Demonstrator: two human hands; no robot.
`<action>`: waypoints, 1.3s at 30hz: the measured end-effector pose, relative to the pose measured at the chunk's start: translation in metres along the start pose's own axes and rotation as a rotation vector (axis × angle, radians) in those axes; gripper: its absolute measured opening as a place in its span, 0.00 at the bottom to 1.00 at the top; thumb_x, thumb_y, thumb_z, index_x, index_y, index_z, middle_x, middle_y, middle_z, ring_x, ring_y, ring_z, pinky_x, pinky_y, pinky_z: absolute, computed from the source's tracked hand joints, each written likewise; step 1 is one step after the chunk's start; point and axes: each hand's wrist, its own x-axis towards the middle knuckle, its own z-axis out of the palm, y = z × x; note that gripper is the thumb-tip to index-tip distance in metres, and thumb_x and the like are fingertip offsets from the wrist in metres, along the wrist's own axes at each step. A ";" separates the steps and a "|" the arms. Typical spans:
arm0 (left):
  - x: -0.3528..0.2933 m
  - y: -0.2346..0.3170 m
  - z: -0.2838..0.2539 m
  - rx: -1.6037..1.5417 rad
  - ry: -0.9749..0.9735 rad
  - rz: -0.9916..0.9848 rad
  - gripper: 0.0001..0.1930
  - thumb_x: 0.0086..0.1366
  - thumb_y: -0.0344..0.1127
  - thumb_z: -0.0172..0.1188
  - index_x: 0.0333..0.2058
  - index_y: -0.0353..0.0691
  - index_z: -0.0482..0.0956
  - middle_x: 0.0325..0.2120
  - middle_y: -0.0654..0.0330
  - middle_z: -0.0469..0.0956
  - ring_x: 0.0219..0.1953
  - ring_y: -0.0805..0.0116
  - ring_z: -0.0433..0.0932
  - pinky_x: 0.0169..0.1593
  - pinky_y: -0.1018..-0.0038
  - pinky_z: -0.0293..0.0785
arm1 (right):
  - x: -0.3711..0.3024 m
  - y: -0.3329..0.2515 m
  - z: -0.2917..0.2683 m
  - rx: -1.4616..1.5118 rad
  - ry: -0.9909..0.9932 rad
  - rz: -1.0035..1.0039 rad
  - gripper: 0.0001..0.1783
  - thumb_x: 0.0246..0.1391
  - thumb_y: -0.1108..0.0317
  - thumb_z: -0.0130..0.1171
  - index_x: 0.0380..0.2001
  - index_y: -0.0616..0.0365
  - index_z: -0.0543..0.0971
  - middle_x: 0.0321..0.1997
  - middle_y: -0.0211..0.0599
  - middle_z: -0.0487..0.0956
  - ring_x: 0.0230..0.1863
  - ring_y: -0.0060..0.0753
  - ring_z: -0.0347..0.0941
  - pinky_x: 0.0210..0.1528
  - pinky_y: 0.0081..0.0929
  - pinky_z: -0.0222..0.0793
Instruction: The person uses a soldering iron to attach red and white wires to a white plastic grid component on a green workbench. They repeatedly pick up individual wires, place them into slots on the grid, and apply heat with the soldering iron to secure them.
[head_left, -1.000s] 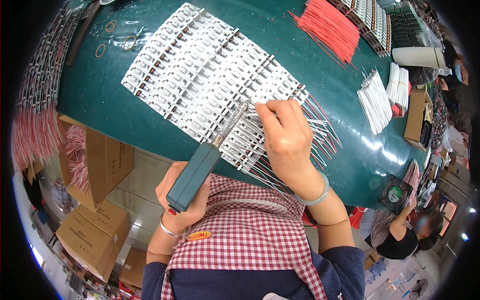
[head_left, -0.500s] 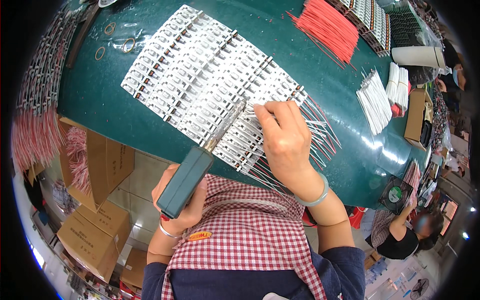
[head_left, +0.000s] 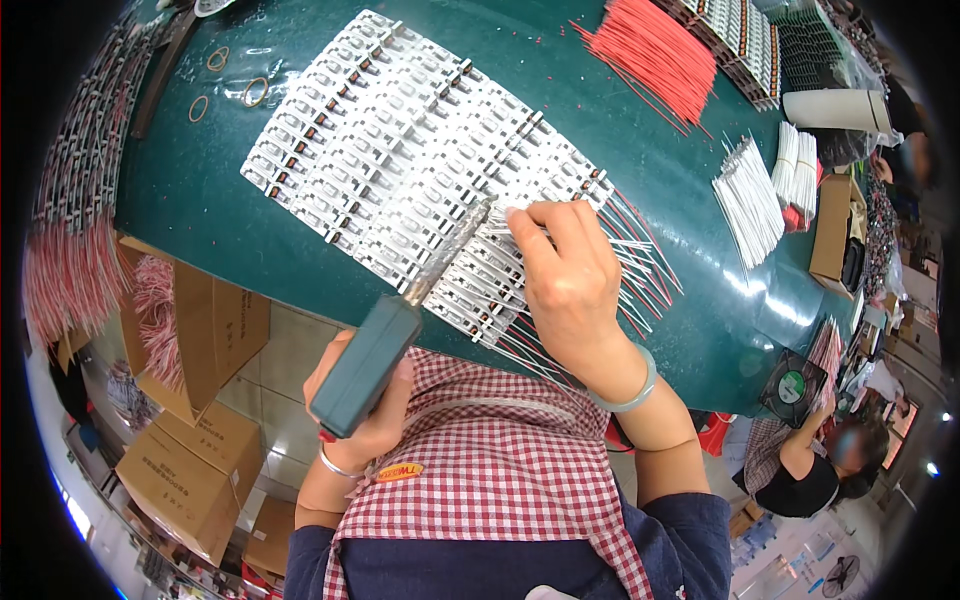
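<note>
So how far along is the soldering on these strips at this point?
Done: the strips nearest the right hand already carry red and white wires fanning toward the table's edge. In hand: the left hand holds a soldering iron, tip at a strip beside the right fingertips. Left: most of the white strip sheet shows no wires, and a red wire pile lies unused.

Lighting: bright, even, overhead; colours clean and saturated. Glare: pale sheen on the green table (head_left: 690, 330) along its right-hand edge, small glints on the white component strips (head_left: 400, 150). Shadows: soft and short, a faint one under the right hand (head_left: 570, 290). Focus: sharp at centre; a co-worker (head_left: 820, 460) at lower right is blurred. Distortion: strong fisheye, table edge bowed, black vignette ringing the frame, cardboard boxes (head_left: 190, 460) squeezed at lower left.
</note>
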 end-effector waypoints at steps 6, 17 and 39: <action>0.005 0.026 -0.008 -0.744 0.126 -0.437 0.16 0.59 0.24 0.67 0.47 0.30 0.79 0.40 0.56 0.80 0.31 0.70 0.80 0.34 0.73 0.77 | 0.000 -0.001 0.001 -0.005 -0.001 0.003 0.16 0.39 0.78 0.60 0.36 0.69 0.81 0.34 0.39 0.74 0.35 0.38 0.71 0.33 0.30 0.69; 0.000 0.008 0.000 -0.092 -0.007 -0.132 0.12 0.53 0.22 0.68 0.39 0.28 0.82 0.35 0.49 0.82 0.35 0.60 0.83 0.40 0.72 0.78 | -0.001 -0.002 0.001 -0.002 0.010 -0.002 0.17 0.38 0.77 0.59 0.37 0.69 0.80 0.34 0.40 0.74 0.34 0.38 0.70 0.33 0.30 0.69; 0.016 0.021 -0.010 -1.001 0.113 -0.436 0.30 0.60 0.36 0.61 0.56 0.22 0.64 0.53 0.40 0.72 0.19 0.71 0.71 0.17 0.79 0.65 | -0.002 -0.001 0.001 0.000 0.012 0.008 0.17 0.39 0.77 0.59 0.37 0.69 0.80 0.34 0.39 0.74 0.35 0.38 0.71 0.34 0.30 0.69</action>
